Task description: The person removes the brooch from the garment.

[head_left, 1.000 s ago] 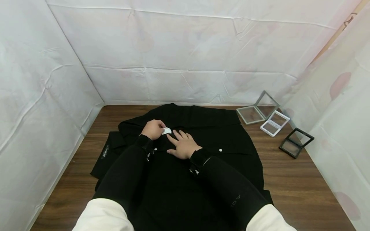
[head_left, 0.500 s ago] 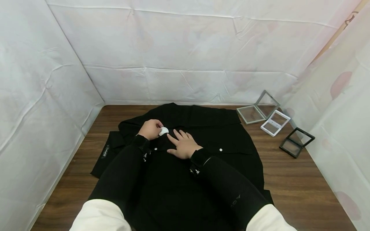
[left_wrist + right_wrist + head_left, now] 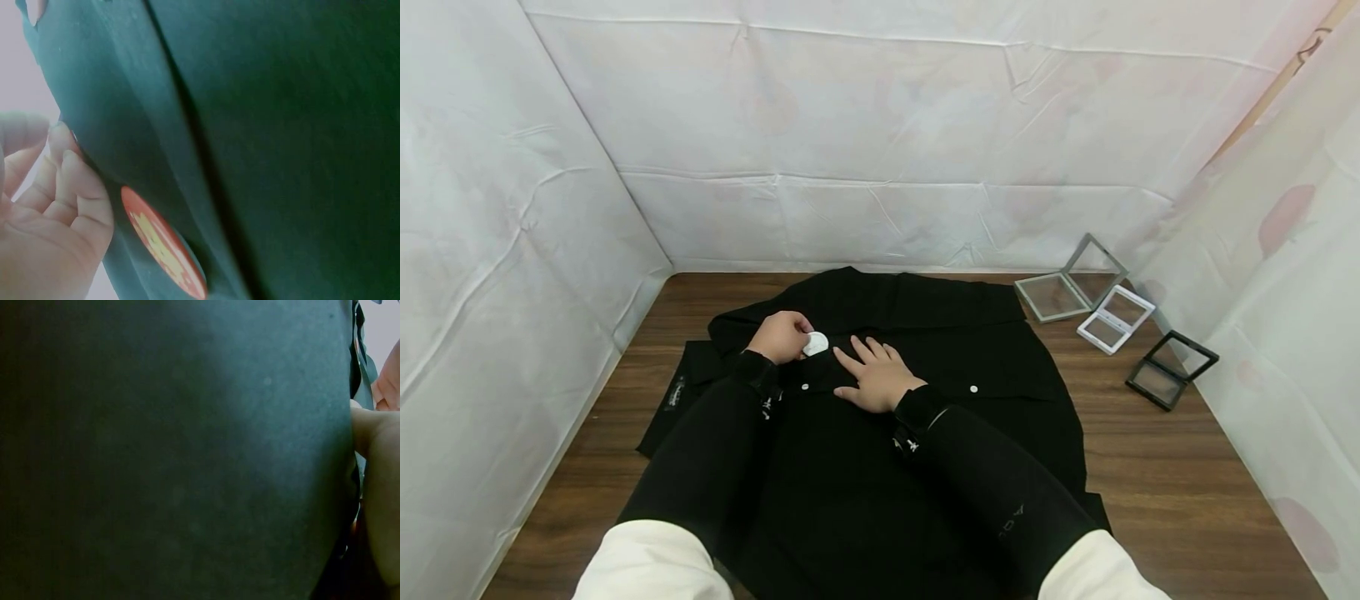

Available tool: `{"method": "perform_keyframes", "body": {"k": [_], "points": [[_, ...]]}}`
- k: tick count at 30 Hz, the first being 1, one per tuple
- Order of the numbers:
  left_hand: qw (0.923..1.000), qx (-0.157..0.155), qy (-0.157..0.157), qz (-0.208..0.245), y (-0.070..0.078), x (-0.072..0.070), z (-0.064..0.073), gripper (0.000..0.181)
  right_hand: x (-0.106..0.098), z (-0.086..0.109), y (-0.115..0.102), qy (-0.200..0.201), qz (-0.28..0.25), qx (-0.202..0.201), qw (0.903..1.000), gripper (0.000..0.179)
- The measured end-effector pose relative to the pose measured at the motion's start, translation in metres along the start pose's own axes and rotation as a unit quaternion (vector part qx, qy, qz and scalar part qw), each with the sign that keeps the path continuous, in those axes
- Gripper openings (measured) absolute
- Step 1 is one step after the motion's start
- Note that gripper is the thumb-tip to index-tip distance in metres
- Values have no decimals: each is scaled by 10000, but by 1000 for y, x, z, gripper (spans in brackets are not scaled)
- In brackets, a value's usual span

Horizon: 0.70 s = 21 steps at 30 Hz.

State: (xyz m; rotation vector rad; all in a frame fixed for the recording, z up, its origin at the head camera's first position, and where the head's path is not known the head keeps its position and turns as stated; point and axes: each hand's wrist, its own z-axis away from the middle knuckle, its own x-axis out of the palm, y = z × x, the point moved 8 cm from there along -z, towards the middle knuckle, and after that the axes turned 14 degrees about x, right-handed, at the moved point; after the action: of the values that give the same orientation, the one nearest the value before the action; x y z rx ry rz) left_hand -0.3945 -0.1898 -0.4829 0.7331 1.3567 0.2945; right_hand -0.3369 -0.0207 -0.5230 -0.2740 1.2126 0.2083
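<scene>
A black garment (image 3: 880, 483) lies spread over the table. In the head view my left hand (image 3: 780, 337) pinches the near edge of a round white disc (image 3: 817, 343) on the garment's upper part. My right hand (image 3: 878, 377) rests flat on the cloth just right of the disc, fingers spread. Below the left hand is a small white dot like a button (image 3: 805, 387). In the left wrist view the left hand (image 3: 59, 212) has bent fingers, beside a red round badge (image 3: 164, 244) with a yellow pattern. I cannot tell whether badge and disc are one thing. Dark cloth (image 3: 175, 450) fills most of the right wrist view.
At the right stand unfolded hinged frames with see-through panes: a grey one (image 3: 1036, 287), a white one (image 3: 1101, 314) and a black one (image 3: 1184, 379). A second white dot (image 3: 973, 389) sits on the garment. White sheets (image 3: 880, 125) wall the wooden table (image 3: 1187, 500).
My left hand has moved left and the white disc with it, away from the right fingers. More of the disc's round face shows now. The right hand has stayed in place.
</scene>
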Motion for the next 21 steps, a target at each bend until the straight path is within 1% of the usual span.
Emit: {"method": "perform_keyframes", "body": {"k": [6, 11, 13, 16, 19, 21], "points": [[9998, -61, -75, 159, 2, -3, 3, 10, -1, 2, 0, 39, 15, 5, 10000, 76], [9997, -31, -1, 239, 8, -7, 3, 12, -5, 6, -1, 177, -133, -51, 9997, 76], [9996, 1, 99, 276, 10, -9, 2, 14, -7, 7, 0, 227, -252, -81, 9994, 77], [9984, 33, 248, 506, 14, -13, 2, 17, -10, 5, 5, 261, -474, -129, 9984, 78], [9961, 108, 390, 785, 22, -16, 4, 18, -15, 4, 11, 247, -833, -191, 9960, 78], [9936, 158, 512, 990, 31, -19, 6, 17, -22, 6, 15, 220, -1190, -245, 9924, 79]]}}
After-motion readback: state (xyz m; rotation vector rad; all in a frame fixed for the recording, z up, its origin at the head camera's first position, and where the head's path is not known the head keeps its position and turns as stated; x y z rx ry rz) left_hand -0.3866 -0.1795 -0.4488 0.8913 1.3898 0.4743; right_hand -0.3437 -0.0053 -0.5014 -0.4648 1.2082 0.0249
